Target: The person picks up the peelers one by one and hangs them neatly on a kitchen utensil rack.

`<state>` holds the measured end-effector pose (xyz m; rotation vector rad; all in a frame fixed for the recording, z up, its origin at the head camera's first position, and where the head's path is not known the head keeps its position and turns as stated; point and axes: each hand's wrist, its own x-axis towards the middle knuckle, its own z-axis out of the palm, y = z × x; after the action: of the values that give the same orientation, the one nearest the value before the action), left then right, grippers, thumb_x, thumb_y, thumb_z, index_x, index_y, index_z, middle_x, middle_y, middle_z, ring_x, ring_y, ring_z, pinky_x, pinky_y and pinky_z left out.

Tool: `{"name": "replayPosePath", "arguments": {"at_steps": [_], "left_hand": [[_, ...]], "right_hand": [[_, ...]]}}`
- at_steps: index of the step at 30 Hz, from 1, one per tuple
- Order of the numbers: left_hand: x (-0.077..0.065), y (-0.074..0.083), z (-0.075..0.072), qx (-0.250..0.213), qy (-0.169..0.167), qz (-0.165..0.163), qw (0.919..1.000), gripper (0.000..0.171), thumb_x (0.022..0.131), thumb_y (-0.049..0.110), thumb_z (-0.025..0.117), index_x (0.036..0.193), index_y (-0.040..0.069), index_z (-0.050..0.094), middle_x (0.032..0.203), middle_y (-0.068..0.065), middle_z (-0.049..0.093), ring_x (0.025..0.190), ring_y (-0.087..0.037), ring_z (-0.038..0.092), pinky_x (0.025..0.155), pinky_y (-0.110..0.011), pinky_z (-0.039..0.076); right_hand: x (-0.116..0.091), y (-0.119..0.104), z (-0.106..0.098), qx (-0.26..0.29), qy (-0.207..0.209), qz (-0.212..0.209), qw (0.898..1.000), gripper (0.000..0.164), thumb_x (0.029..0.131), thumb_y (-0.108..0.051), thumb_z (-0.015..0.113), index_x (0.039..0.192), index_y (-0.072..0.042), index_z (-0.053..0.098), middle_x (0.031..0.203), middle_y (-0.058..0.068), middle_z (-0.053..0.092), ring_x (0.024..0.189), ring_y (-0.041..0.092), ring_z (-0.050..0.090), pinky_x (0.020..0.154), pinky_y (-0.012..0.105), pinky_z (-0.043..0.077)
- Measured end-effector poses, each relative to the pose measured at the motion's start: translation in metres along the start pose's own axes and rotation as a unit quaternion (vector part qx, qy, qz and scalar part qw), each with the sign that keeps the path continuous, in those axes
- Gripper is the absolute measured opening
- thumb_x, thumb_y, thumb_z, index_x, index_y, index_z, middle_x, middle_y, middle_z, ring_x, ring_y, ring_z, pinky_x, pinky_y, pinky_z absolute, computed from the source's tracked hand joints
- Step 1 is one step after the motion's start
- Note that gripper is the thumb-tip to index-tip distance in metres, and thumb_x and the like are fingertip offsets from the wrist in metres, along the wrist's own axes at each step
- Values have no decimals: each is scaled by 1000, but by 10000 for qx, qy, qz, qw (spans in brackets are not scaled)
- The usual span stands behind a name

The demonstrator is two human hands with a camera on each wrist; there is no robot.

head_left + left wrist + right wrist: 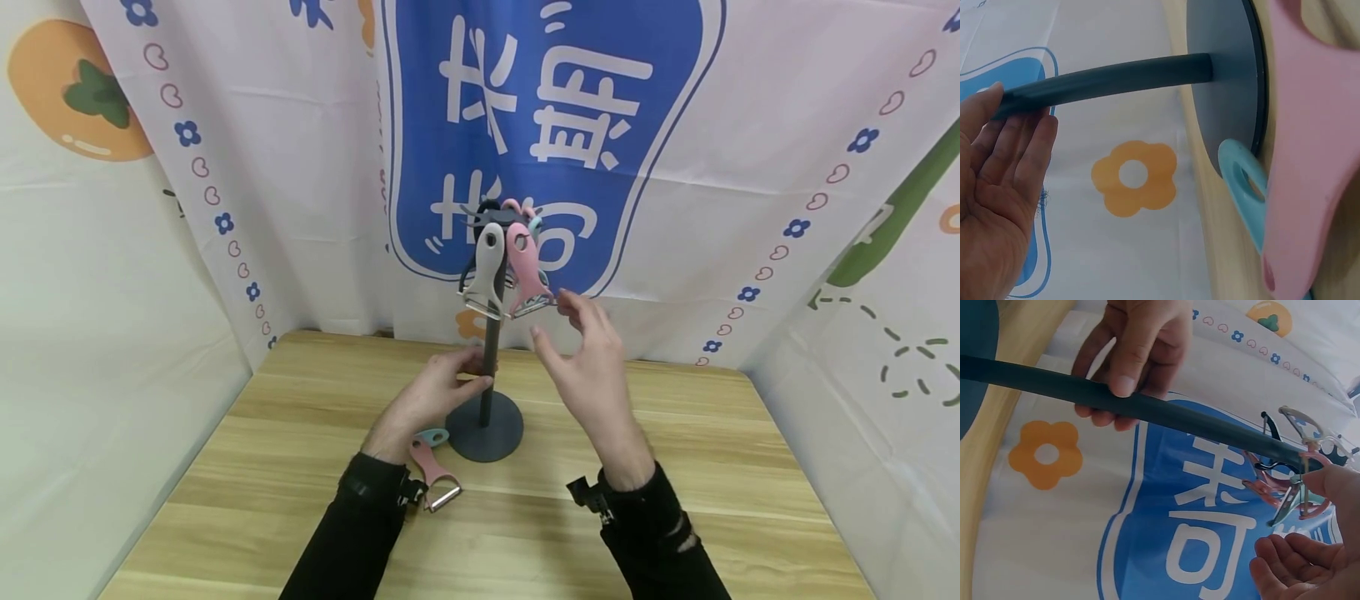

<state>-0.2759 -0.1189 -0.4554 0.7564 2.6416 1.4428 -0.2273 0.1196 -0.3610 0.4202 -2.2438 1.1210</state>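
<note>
A dark stand with a round base stands upright on the table. My left hand grips its pole between thumb and fingers, a little above the base. From the hooks at the top hang several peelers, among them a white peeler and a pink peeler in front; others behind are partly hidden. Just right of the pink one, my right hand is held with thumb and fingers spread, nothing between them. Whether its fingertips touch that peeler I cannot tell.
On the wooden table, beside the base and near my left wrist, lie a second pink peeler and a teal peeler partly beneath it. A printed curtain hangs behind the table, with cloth at both sides.
</note>
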Motion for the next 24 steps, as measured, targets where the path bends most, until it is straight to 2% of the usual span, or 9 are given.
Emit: {"name": "replayPosePath", "arguments": {"at_steps": [3, 9, 12, 15, 20, 24], "left_hand": [[-2, 0, -3, -22, 29, 53, 10000, 26, 102, 32, 67, 128, 33, 67, 120, 14, 69, 116, -8, 64, 100, -42, 54], [-4, -3, -13, -67, 128, 140, 9998, 29, 102, 29, 66, 131, 30, 66, 124, 11, 70, 118, -9, 64, 99, -37, 54], [-4, -4, -19, -56, 254, 207, 9994, 28, 102, 26, 67, 129, 23, 67, 124, 1, 71, 116, -12, 65, 99, -37, 54], [-6, -4, -26, 8, 402, 231, 9989, 27, 101, 24, 68, 128, 19, 66, 123, -2, 71, 114, -14, 66, 100, -37, 54], [-11, -6, -38, 90, 614, 291, 9977, 28, 101, 22, 68, 129, 18, 66, 120, 3, 71, 112, -13, 67, 100, -38, 54], [-15, -8, -46, 113, 725, 303, 9968, 31, 101, 21, 68, 132, 19, 64, 122, 1, 71, 112, -14, 67, 101, -40, 53]], "right_hand": [[-2, 4, 5, 14, -18, 36, 10000, 59, 95, -34, 75, 144, -7, 56, 132, 6, 61, 123, 18, 58, 108, 34, 47], [-6, 14, 19, 16, -234, 158, 9996, 55, 95, -31, 75, 141, -6, 58, 132, 6, 62, 121, 18, 59, 105, 33, 49], [-8, 19, 28, 174, -476, 240, 9984, 56, 95, -32, 75, 141, -7, 57, 132, 7, 62, 121, 19, 60, 104, 35, 50], [-11, 24, 36, 417, -734, 368, 9958, 58, 94, -33, 76, 143, -8, 56, 132, 9, 62, 121, 21, 60, 104, 38, 50], [-14, 30, 50, 780, -1068, 545, 9897, 59, 94, -33, 76, 144, -9, 55, 134, 7, 60, 122, 21, 61, 104, 36, 50], [-17, 36, 59, 1060, -1290, 620, 9840, 61, 94, -35, 76, 145, -9, 54, 135, 4, 58, 123, 21, 60, 104, 35, 50]]}}
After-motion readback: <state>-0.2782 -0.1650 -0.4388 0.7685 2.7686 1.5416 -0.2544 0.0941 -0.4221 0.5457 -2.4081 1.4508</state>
